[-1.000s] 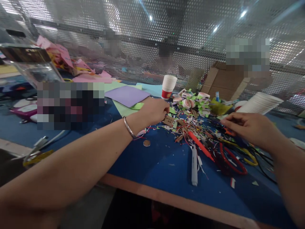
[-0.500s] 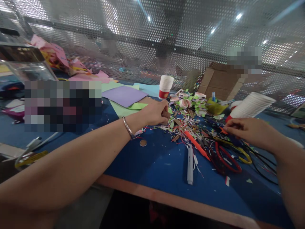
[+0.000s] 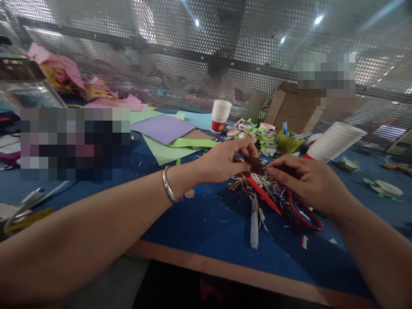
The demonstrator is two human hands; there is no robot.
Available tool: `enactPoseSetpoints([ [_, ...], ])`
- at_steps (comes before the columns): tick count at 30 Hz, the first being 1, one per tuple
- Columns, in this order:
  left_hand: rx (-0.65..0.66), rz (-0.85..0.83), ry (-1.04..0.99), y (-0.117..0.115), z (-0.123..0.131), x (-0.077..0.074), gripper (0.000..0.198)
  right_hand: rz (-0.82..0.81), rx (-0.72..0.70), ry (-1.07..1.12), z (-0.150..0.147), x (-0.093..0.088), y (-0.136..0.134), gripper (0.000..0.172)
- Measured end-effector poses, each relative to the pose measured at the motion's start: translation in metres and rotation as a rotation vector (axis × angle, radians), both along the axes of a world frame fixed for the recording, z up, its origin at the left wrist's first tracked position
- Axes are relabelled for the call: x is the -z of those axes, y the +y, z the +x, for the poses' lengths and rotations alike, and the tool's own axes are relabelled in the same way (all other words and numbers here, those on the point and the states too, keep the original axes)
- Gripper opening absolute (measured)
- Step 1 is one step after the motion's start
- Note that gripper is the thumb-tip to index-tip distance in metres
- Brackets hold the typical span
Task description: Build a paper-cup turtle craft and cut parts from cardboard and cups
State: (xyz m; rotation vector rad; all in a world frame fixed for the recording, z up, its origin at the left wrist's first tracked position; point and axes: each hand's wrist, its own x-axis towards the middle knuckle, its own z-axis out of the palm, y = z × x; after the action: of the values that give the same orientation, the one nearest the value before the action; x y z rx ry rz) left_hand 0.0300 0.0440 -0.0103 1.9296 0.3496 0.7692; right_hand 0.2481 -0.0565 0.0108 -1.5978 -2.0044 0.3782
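My left hand (image 3: 225,159), with a silver bangle on the wrist, pinches a small dark brown piece of paper (image 3: 255,166) above a heap of paper scraps. From the other side, my right hand (image 3: 299,178) has its thumb and forefinger closed at the right edge of this piece. Below the hands lie an orange pen-like tool (image 3: 265,196), a whitish marker (image 3: 254,225) and red-handled scissors (image 3: 309,216), partly covered by my right hand. A small round brown disc (image 3: 189,193) rests near my left wrist.
Coloured paper sheets (image 3: 164,128) lie left of centre. Behind the scraps stand a stack of paper cups (image 3: 221,116) and several paper turtles (image 3: 265,137). A tilted cup stack (image 3: 336,139) is behind my right hand. The table's front edge (image 3: 225,268) runs below.
My left hand has lifted from the scraps and moved right with the brown piece. My right hand has come left to meet it, away from the tools. The view has shifted slightly.
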Motion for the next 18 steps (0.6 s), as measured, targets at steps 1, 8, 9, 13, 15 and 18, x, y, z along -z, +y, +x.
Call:
enactPoseSetpoints([
  [1, -0.046, 0.005, -0.014, 0.0, 0.001, 0.0, 0.014, 0.014, 0.001, -0.033, 0.001, -0.001, -0.001, 0.033],
  [8, -0.391, -0.07, 0.063, 0.014, -0.01, -0.006, 0.018, -0.088, 0.228, -0.359, 0.045, -0.016, 0.003, 0.041],
  [9, -0.415, -0.033, 0.069, 0.015, -0.011, -0.006, 0.016, -0.154, 0.213, -0.398, 0.05, -0.017, 0.004, 0.042],
  [13, -0.477, -0.019, -0.022, 0.014, -0.01, -0.003, 0.038, -0.356, 0.12, -0.482, 0.055, -0.016, 0.002, 0.046],
  [15, -0.495, -0.075, -0.038, 0.015, -0.009, -0.002, 0.044, -0.392, 0.103, -0.526, 0.056, -0.015, 0.0, 0.045],
  [18, -0.516, -0.143, -0.017, 0.016, -0.01, -0.003, 0.037, -0.455, 0.071, -0.57, 0.06, -0.014, -0.003, 0.039],
])
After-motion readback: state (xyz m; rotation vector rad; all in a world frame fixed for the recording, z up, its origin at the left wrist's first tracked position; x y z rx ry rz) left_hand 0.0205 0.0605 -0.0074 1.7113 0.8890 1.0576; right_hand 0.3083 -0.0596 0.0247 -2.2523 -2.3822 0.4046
